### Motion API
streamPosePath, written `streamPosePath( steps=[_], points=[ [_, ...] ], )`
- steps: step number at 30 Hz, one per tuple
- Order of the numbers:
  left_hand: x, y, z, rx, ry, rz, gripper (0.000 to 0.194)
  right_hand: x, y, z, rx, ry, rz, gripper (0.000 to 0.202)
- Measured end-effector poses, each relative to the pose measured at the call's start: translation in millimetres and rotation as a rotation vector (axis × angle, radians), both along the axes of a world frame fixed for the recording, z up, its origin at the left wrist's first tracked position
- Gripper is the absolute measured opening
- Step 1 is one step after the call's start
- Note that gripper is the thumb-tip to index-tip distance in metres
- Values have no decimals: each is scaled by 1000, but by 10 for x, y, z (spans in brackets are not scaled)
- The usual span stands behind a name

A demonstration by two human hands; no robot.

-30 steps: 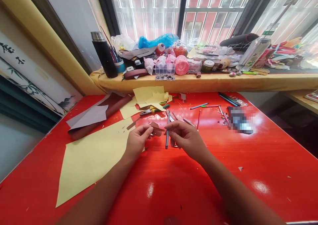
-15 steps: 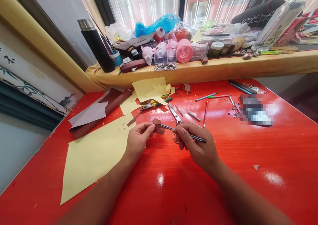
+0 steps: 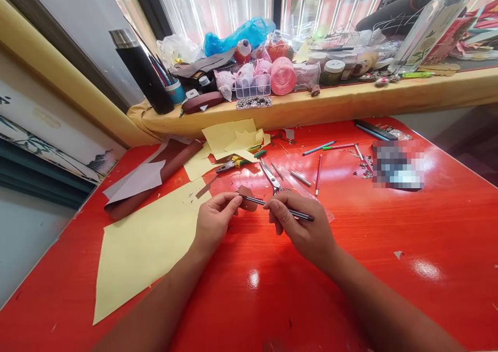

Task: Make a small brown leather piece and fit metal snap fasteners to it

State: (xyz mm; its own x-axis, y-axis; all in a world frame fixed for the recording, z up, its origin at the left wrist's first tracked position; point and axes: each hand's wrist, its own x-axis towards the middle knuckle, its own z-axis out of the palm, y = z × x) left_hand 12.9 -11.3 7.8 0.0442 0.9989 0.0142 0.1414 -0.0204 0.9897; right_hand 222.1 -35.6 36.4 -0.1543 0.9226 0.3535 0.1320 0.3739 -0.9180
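Between the thumb and fingers of my left hand (image 3: 213,216) is a small brown piece that looks like leather (image 3: 249,205). My right hand (image 3: 301,220) grips a dark pen (image 3: 256,200), which lies slanted across the brown piece. The pen's left end reaches close to my left fingertips; whether it touches the piece I cannot tell. Just beyond my right hand lies a pair of metal scissors (image 3: 269,174), its handles hidden behind that hand. A large yellow paper sheet (image 3: 143,258) spreads beneath and left of my left forearm.
Pliers (image 3: 229,164) rest by yellow paper scraps (image 3: 227,137). A brown roll of material (image 3: 181,160) lies at the left. Pencils (image 3: 318,174) and small metal bits (image 3: 365,170) are scattered to the right. The crowded sill holds a black flask (image 3: 143,74) and a clear bottle (image 3: 428,30).
The whole view has shifted slightly. My right hand and the pen have come a little nearer my left hand, showing less of the scissor handles. Both hands keep their holds.
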Motion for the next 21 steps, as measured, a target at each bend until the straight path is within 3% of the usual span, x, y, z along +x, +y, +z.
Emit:
streamPosePath(
  steps=[9, 14, 21],
  points=[
    [10, -12, 6, 17, 10, 7, 20, -4, 2, 7, 97, -106, -11, 29],
    [32, -43, 10, 42, 123, 33, 20, -17, -9, -20, 234, -270, -14, 26],
    [20, -36, -71, 180, 277, 43, 22, -62, -27, -85, 298, -416, -10, 33]
  ],
)
